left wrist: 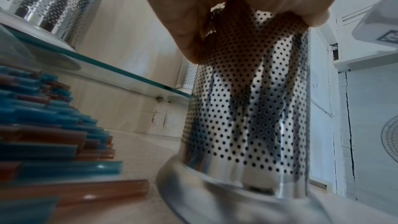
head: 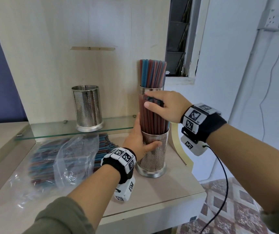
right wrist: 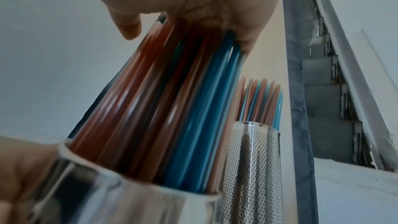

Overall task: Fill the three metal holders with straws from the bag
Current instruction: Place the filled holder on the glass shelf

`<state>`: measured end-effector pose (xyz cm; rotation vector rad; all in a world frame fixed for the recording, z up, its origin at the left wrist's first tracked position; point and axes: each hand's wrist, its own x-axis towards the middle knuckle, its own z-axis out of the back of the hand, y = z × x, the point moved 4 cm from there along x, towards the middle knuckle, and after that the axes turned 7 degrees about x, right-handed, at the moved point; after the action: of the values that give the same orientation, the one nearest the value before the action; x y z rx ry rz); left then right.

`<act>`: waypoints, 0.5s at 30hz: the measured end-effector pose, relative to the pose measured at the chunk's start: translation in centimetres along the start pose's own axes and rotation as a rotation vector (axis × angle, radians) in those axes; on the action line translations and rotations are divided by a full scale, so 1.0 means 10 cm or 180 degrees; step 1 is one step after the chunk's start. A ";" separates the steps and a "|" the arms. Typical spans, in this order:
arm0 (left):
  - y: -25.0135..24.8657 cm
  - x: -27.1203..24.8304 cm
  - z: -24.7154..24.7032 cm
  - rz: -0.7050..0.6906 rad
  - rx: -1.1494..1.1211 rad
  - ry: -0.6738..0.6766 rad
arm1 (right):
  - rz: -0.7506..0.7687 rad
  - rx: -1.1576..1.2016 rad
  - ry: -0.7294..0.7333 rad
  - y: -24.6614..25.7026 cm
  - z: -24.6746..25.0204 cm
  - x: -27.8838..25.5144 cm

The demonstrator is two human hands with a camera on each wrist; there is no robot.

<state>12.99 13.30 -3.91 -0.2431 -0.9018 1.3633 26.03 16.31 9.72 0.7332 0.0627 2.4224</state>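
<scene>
Both hands work at one perforated steel cylinder holder (head: 154, 154) standing on a pale wooden counter (head: 177, 186). The left hand (head: 139, 139) wraps around the holder's upper wall, thumb across the front and fingers reaching up its far side, gripping the metal just below the rim. Directly above it, the right hand (head: 164, 107) lies over the top ends of a bundle of red and blue plastic straws (head: 152, 117) that stands upright in that holder, fingers curled over the tips and thumb pressing the front of the bundle. From the right wrist view, the bundle (right wrist: 163, 108) runs down from the palm into the shiny rim, red straws on one side, blue on the other.

Just behind the right hand's fingers, a second perforated steel holder (head: 150, 90) stands on a clear glass shelf (head: 51, 130), already packed with tall red and blue straws (head: 152, 73). Further along the shelf, well to the left of both hands, a third perforated steel holder (head: 88, 108) stands with no straws rising above its rim.

Beside the left forearm, under the glass shelf, a crumpled clear plastic bag (head: 71, 157) lies on the counter with a heap of loose red and blue straws (head: 42, 159) in and around it; the left wrist view shows their cut ends (left wrist: 53, 125) stacked close to the gripped holder's base (left wrist: 215, 193).
</scene>
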 end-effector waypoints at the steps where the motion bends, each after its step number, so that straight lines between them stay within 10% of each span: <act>1: 0.00 0.00 0.00 0.0013 -0.0020 0.0022 | 0.0039 -0.0023 -0.0049 -0.01 -0.01 0.00; 8: -0.10 -0.09 0.33 -0.0028 0.0481 0.0353 | -0.0228 0.1152 -0.1248 -0.19 -0.10 -0.40; 15: 0.24 -0.54 1.23 0.0091 0.2670 0.0469 | -0.0881 0.2319 -0.0824 -0.29 -0.85 -0.62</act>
<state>3.22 4.74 0.37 0.2879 -0.1543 1.6096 27.31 16.23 -1.10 1.2488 0.9125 1.9964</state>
